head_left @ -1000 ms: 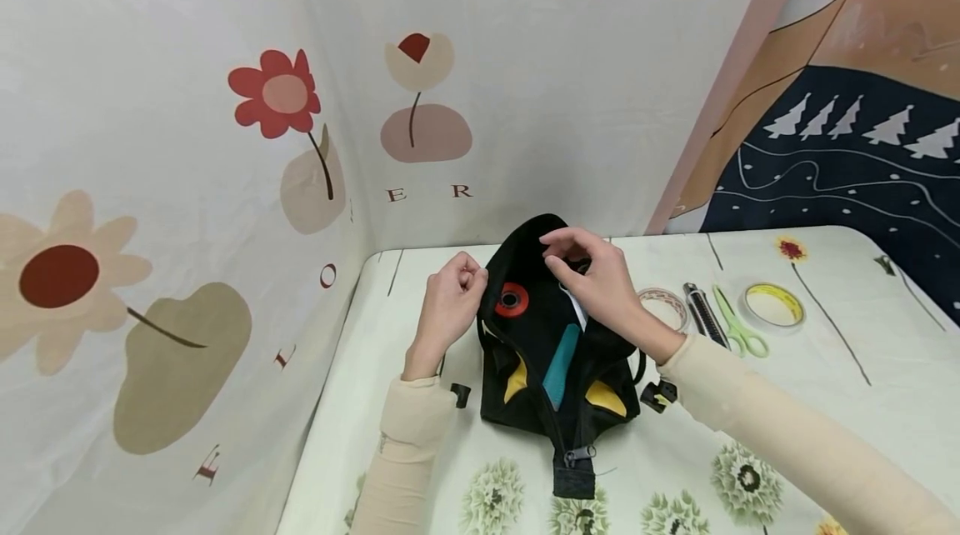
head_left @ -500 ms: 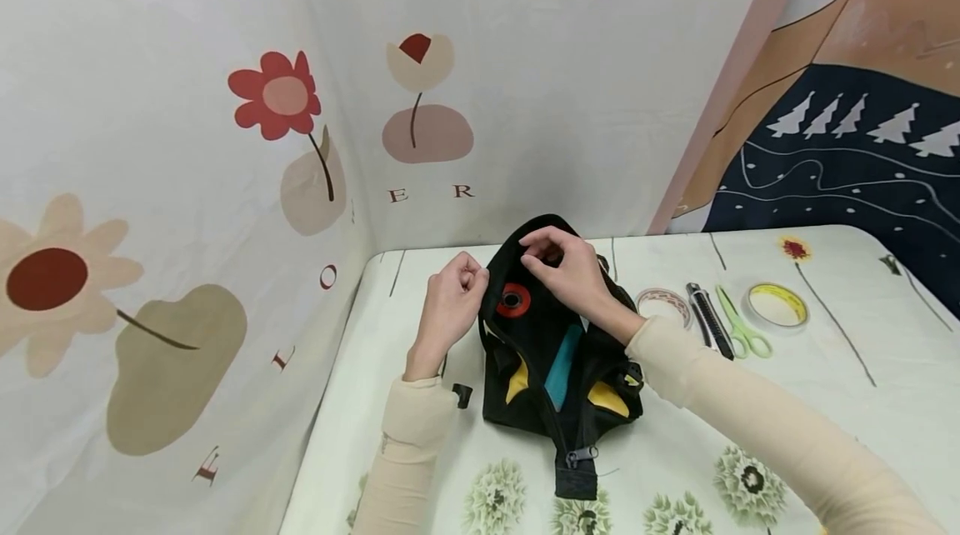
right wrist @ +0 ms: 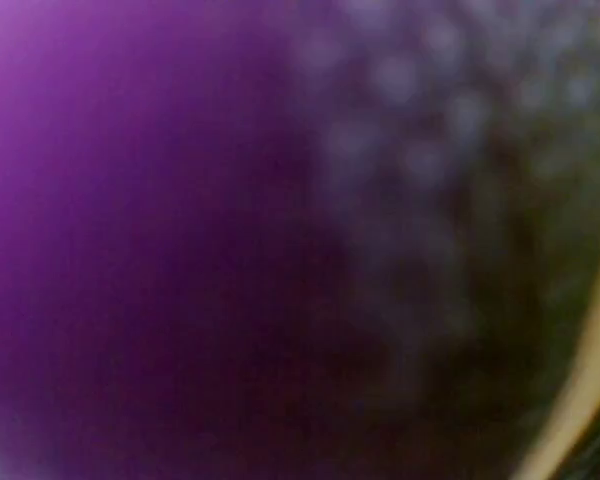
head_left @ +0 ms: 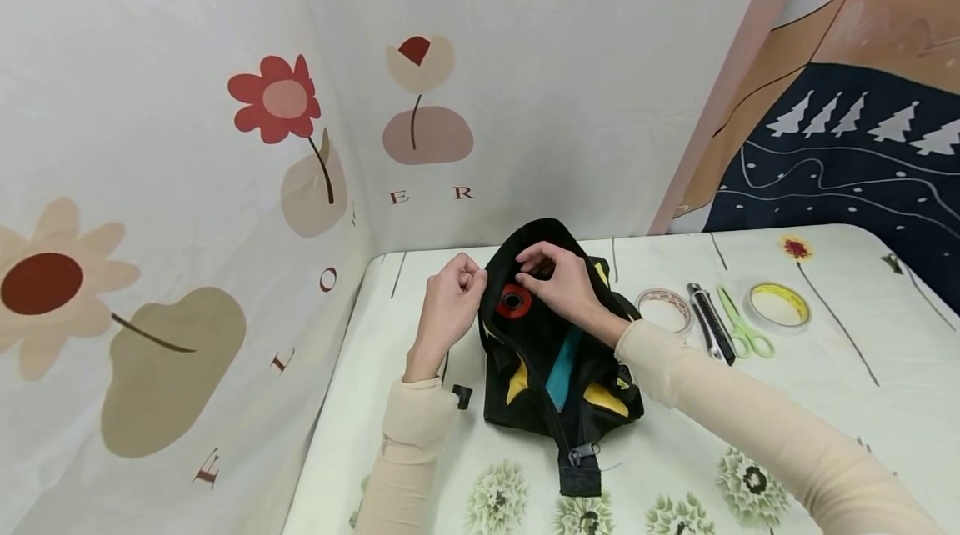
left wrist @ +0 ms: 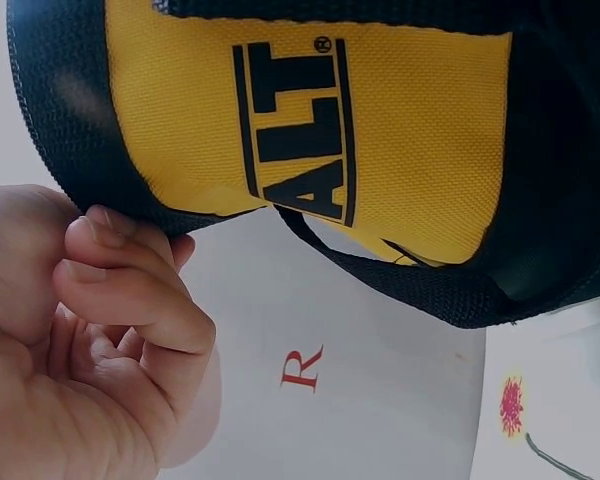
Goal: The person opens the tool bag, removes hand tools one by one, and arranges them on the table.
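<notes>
A black-and-yellow fabric bag (head_left: pixel 525 389) lies on the table with its mouth spread. My left hand (head_left: pixel 448 302) pinches the left edge of the mouth. The left wrist view shows these fingers (left wrist: pixel 140 300) on the dark edging, beside a yellow panel (left wrist: pixel 400 120) with black lettering. Inside the bag are a red ring with a dark centre (head_left: pixel 513 302) and a teal strip (head_left: pixel 562 368). Over the mouth my right hand (head_left: pixel 564 283) hangs with fingers bent and thumb apart, nothing visible between them. The right wrist view is a dark purple blur.
To the right of the bag lie a pale tape roll (head_left: pixel 666 310), a box cutter (head_left: pixel 708 322), green scissors (head_left: pixel 742 327) and a yellow-cored tape roll (head_left: pixel 778 304). A black buckle (head_left: pixel 462 396) lies left of the bag. A printed curtain (head_left: pixel 562 102) stands behind the table.
My right hand has moved left and slightly down, from the right side of the bag's mouth towards the red ring. The left hand has stayed on the edge.
</notes>
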`<state>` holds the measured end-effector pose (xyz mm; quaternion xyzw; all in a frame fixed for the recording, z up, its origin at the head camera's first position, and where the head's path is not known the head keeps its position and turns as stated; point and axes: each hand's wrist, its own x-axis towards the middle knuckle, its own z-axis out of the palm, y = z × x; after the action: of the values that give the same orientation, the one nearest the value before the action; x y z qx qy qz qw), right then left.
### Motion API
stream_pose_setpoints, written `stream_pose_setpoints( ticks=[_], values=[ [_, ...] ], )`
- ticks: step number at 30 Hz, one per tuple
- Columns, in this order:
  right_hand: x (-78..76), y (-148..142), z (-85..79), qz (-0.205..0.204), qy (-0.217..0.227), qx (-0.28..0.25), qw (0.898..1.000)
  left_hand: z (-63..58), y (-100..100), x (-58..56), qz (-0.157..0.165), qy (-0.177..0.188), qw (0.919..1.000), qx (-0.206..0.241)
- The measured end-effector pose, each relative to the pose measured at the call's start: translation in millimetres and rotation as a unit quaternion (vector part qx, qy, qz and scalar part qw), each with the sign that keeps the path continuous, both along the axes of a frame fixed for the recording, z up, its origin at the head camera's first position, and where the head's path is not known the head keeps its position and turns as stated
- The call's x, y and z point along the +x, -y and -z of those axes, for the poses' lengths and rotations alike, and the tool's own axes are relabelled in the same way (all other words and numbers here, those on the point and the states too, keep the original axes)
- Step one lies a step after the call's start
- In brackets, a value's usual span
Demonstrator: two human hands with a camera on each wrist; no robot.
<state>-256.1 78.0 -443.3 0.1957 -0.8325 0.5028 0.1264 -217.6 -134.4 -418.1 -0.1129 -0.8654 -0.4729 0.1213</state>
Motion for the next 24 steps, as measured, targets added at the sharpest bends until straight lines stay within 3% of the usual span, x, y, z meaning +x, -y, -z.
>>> stream_pose_setpoints(
  ticks=[14, 24],
  values=[
    [-18.6, -2, 25.8, -0.038, 0.02, 0.022, 0.999, -2.9, 1, 0.6, 0.001, -0.003, 1.0, -0.001],
    [-22.5, 2, 40.5, -0.035, 0.049, 0.047, 0.997, -2.5, 3, 2.0, 0.001, 0.0, 1.0, 0.001]
  ],
)
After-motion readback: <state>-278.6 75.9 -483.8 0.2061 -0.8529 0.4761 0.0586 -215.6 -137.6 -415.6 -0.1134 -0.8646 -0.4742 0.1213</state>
